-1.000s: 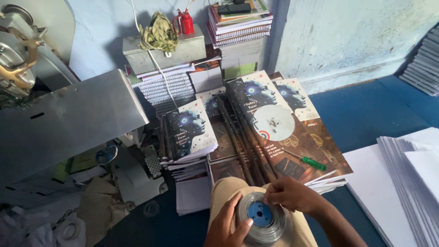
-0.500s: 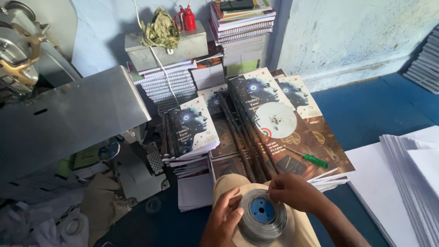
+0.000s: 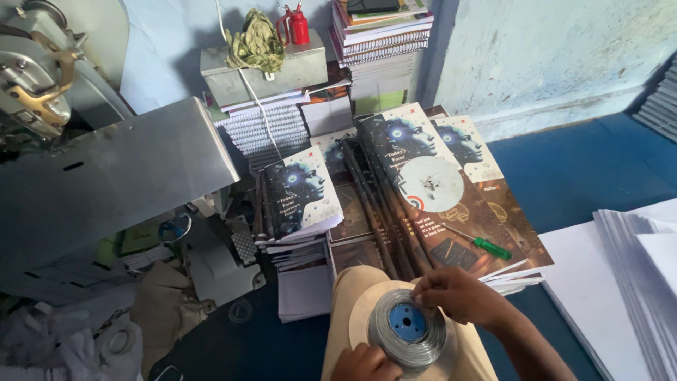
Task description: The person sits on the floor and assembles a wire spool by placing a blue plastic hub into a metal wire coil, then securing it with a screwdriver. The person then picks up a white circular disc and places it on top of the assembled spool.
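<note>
A spool of silvery wire (image 3: pixel 407 329) with a blue hub rests on my lap. My left hand (image 3: pixel 364 364) grips its lower left rim. At the upper right rim, my right hand (image 3: pixel 460 295) pinches the wire with its fingertips. Just beyond my knee lie stacks of dark-covered booklets (image 3: pixel 416 190). On top of them sit a white disc (image 3: pixel 431 184) and a green-handled screwdriver (image 3: pixel 485 244).
A grey metal machine table (image 3: pixel 106 176) juts in from the left, with paper scraps beneath it. Spiral notebooks (image 3: pixel 261 127), a grey box with twine and a red oil can (image 3: pixel 297 27) stand at the back. White paper stacks (image 3: pixel 635 268) lie at right.
My right hand has slid along the spool's upper rim toward the top. The camera view has shifted slightly; the spool stays on my lap.
</note>
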